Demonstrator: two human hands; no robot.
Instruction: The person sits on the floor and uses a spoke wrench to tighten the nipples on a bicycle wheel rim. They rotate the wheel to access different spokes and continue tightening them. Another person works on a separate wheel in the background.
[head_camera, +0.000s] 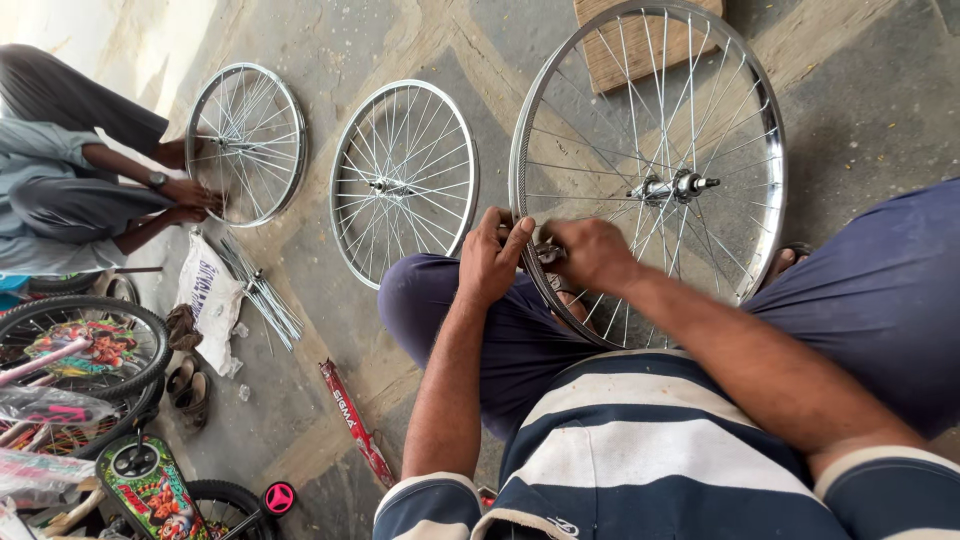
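A large silver spoked bicycle wheel (650, 150) stands tilted between my knees, hub and axle (675, 186) showing at its centre. My left hand (492, 258) grips the near left part of its rim, fingers curled over the edge. My right hand (590, 254) sits just inside the rim beside it, closed on a small metal tool (547, 252) at a spoke end. Both hands almost touch each other.
A second bare wheel (403, 182) lies flat on the concrete floor to the left. Another person at far left holds a third wheel (246, 143). Loose spokes (262, 292), a white bag (208, 298), a red box (354, 420), sandals and small colourful bicycles (90, 400) lie lower left. A wooden board (620, 50) lies behind.
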